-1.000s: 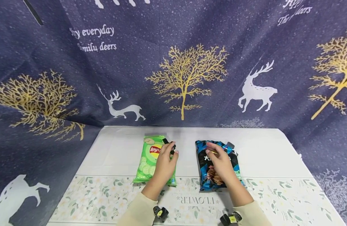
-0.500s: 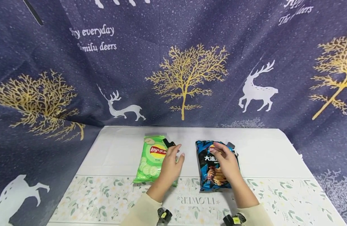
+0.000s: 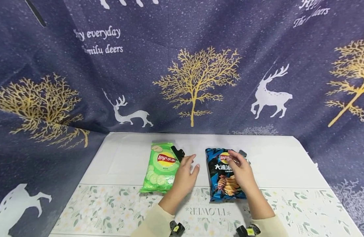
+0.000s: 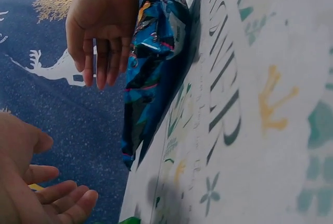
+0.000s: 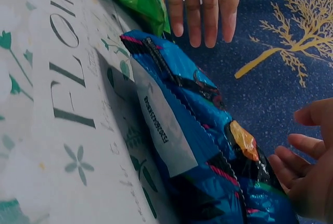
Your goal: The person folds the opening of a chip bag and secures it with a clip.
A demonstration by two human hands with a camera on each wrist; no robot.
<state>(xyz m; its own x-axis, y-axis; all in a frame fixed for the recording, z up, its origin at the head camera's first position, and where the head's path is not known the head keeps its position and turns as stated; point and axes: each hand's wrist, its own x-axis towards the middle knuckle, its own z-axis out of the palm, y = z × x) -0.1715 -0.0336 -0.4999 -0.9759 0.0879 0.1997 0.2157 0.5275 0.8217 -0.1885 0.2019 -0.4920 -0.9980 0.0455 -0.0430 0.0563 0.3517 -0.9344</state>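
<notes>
Glossy crinkly green bag [image 3: 161, 168] and blue bag [image 3: 224, 174] lie lengthwise, logos far; left hand [image 3: 186, 176], right hand [image 3: 241, 171] hover, fingers loose, holding nothing.

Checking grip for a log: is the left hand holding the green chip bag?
No: the left hand hovers open beside the green chip bag, fingers spread, gripping nothing.
</notes>
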